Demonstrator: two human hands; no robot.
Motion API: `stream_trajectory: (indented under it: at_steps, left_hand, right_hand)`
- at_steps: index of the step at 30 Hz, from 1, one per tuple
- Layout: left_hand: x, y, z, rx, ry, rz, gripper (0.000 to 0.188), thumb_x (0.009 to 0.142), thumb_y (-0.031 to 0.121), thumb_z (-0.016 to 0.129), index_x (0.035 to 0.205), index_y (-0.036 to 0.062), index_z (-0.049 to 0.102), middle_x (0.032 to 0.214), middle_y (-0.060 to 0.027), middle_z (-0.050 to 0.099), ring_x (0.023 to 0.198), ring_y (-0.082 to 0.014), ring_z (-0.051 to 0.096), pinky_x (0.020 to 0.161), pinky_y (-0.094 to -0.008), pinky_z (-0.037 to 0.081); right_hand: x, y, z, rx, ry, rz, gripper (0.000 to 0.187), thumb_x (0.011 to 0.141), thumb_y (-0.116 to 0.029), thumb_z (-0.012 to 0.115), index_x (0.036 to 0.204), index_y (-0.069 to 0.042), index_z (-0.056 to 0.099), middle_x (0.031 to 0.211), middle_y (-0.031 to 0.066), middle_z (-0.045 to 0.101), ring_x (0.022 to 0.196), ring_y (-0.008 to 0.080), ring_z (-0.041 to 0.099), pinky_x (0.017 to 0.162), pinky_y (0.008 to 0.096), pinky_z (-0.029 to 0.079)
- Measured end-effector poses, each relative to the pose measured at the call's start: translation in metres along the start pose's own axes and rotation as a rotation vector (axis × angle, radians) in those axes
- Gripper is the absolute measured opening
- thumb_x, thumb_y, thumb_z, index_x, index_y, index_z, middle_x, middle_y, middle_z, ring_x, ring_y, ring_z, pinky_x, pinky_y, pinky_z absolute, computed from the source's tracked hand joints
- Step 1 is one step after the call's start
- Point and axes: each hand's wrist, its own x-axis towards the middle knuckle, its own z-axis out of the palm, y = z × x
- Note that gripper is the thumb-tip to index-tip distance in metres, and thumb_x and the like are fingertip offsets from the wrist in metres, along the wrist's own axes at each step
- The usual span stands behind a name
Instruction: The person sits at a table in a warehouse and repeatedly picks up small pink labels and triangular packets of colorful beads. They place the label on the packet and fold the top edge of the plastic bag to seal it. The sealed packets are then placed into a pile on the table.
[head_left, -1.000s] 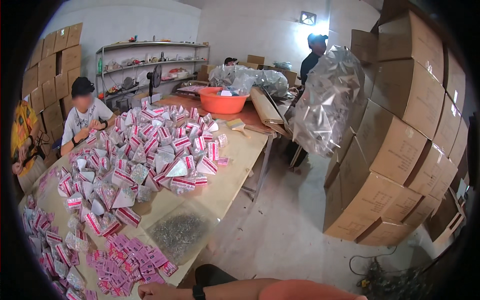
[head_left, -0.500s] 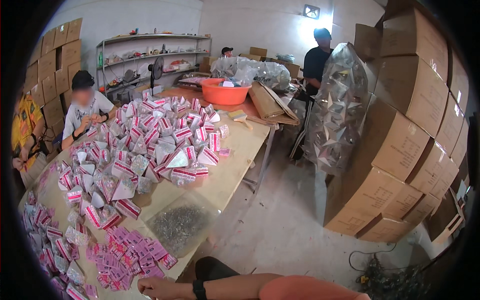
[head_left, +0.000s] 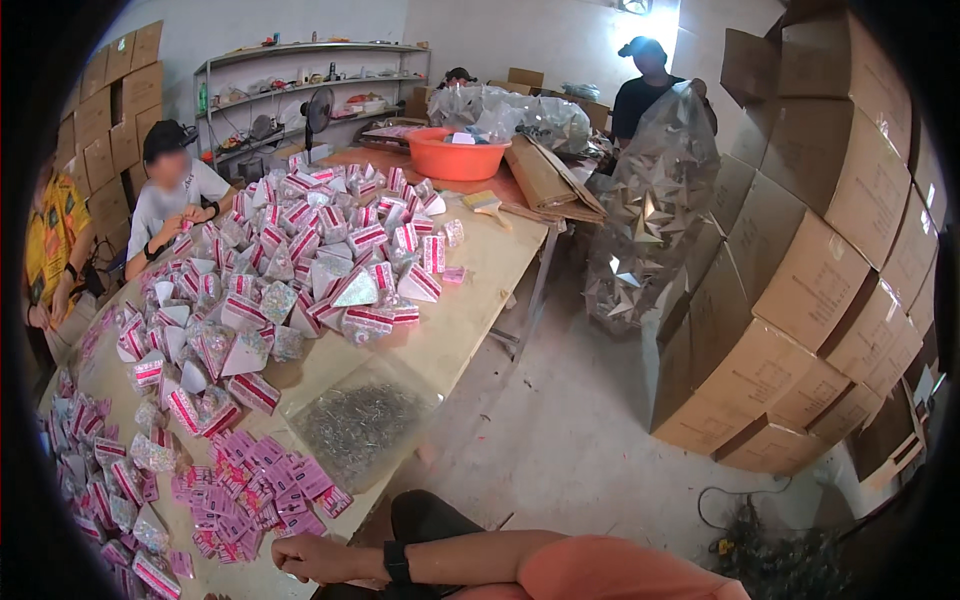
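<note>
My right hand (head_left: pixel 318 560) is at the near edge of the table, with a dark band (head_left: pixel 397 562) on its wrist. Its fingers curl down and inward, and whatever they hold is hidden beneath them. Just beyond it lies a heap of pink printed cards (head_left: pixel 250 490). A clear plastic bag of small dark metal pieces (head_left: pixel 362 430) rests flat to the right of the cards. Farther up the table spreads a large pile of glittery silver-white wedge-shaped packs with pink bands (head_left: pixel 290 260). More such packs (head_left: pixel 112 490) lie at the left. My left hand is not in view.
An orange basin (head_left: pixel 455 158), a brush (head_left: pixel 485 203) and folded cardboard (head_left: pixel 545 175) sit at the table's far end. Stacked cartons (head_left: pixel 800 270) rise at the right. Two people sit at the left; another person stands holding a clear sack of silver stars (head_left: pixel 650 215).
The standing person has lifted an arm, and the star sack has shifted left and tilted. My right hand has moved slightly up and left. The view has shifted a little.
</note>
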Motion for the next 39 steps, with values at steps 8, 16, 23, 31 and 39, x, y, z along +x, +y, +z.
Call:
stream_trajectory:
  at_steps: [8, 16, 23, 31, 39]
  left_hand:
    - [-0.003, -0.010, 0.004, -0.011, 0.003, -0.021, 0.033, 0.073, 0.009, 0.067, 0.102, -0.0005, 0.053, 0.101, -0.0236, 0.052, 0.081, -0.0327, 0.058, 0.068, -0.0354, 0.050]
    - [0.008, 0.020, -0.008, -0.272, -0.014, -0.475, 0.037, 0.075, 0.009, 0.064, 0.107, -0.0009, 0.049, 0.099, -0.0207, 0.055, 0.082, -0.0317, 0.057, 0.073, -0.0336, 0.049]
    - [0.014, 0.034, -0.001, -0.301, 0.005, -0.748, 0.037, 0.078, 0.001, 0.045, 0.115, -0.0039, 0.044, 0.111, -0.0160, 0.051, 0.105, -0.0258, 0.050, 0.091, -0.0332, 0.039]
    - [0.003, 0.029, -0.011, -0.139, 0.009, -0.528, 0.036, 0.070, 0.001, 0.055, 0.105, -0.0023, 0.052, 0.104, -0.0173, 0.053, 0.098, -0.0297, 0.053, 0.085, -0.0357, 0.043]
    - [0.019, 0.060, -0.011, -0.180, 0.010, -0.525, 0.031, 0.071, -0.003, 0.057, 0.102, -0.0031, 0.052, 0.102, -0.0163, 0.052, 0.093, -0.0275, 0.054, 0.080, -0.0323, 0.045]
  right_hand:
    - [0.007, 0.018, 0.002, -0.028, 0.028, -0.052, 0.009, 0.078, -0.011, 0.046, 0.078, -0.002, 0.045, 0.057, 0.0027, 0.044, 0.047, 0.0093, 0.042, 0.044, 0.0260, 0.035]
    - [0.000, -0.002, 0.005, -0.079, 0.025, -0.039, 0.010, 0.080, -0.012, 0.046, 0.080, -0.003, 0.047, 0.059, 0.0038, 0.046, 0.048, 0.0093, 0.043, 0.045, 0.0264, 0.038]
    - [-0.007, -0.008, 0.005, 0.049, 0.020, 0.139, 0.015, 0.082, -0.017, 0.050, 0.089, -0.004, 0.053, 0.068, 0.0006, 0.050, 0.054, 0.0074, 0.044, 0.044, 0.0224, 0.035]
    - [-0.022, -0.054, -0.028, -0.149, 0.064, 0.044, 0.014, 0.079, -0.009, 0.054, 0.092, -0.003, 0.056, 0.075, 0.0003, 0.054, 0.059, 0.0050, 0.049, 0.049, 0.0204, 0.040]
    - [-0.033, -0.103, -0.154, -0.738, 0.471, 0.012, 0.017, 0.073, -0.009, 0.057, 0.089, -0.001, 0.057, 0.076, 0.0122, 0.059, 0.071, 0.0211, 0.058, 0.064, 0.0318, 0.045]
